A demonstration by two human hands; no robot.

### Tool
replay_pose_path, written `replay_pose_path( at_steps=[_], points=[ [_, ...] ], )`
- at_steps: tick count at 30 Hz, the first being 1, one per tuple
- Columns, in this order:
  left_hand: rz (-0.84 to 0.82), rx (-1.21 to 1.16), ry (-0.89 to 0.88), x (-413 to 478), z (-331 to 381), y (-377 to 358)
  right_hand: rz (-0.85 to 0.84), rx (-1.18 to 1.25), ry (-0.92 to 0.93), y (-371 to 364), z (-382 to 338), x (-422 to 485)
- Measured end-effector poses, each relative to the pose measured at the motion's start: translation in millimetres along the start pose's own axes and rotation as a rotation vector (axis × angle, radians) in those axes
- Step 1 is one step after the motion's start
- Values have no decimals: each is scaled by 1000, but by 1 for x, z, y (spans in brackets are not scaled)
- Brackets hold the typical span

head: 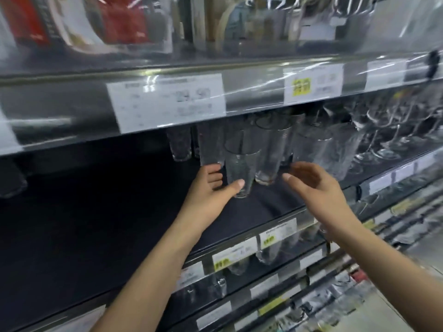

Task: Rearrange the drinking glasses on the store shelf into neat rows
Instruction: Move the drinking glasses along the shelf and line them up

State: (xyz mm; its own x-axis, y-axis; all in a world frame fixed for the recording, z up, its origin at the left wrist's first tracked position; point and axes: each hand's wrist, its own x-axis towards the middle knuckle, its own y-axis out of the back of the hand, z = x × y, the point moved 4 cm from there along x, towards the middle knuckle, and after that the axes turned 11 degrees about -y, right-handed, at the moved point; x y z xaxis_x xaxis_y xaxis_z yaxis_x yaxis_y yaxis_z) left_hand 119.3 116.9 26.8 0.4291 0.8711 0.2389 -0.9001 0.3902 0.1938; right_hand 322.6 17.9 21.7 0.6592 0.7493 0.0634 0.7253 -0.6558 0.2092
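Gripping front glass point(240, 167), price label point(167, 101) 29.9

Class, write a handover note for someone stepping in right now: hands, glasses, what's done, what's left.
Left hand grips the front glass near its base.
Right hand open, beside the next glass, holding nothing.
Other glasses stand bunched behind on the shelf.
Done: no neat rows yet.
Left: line them up.
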Motion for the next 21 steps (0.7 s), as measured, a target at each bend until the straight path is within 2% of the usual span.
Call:
replay_pose_path(
  at_steps=[9, 21],
  points=[
    [161, 44, -63, 48, -28, -52, -94, -61, -80, -17, 30, 71],
    [133, 93, -89, 66, -46, -53, -111, -20, -74, -49, 34, 102]
  ],
)
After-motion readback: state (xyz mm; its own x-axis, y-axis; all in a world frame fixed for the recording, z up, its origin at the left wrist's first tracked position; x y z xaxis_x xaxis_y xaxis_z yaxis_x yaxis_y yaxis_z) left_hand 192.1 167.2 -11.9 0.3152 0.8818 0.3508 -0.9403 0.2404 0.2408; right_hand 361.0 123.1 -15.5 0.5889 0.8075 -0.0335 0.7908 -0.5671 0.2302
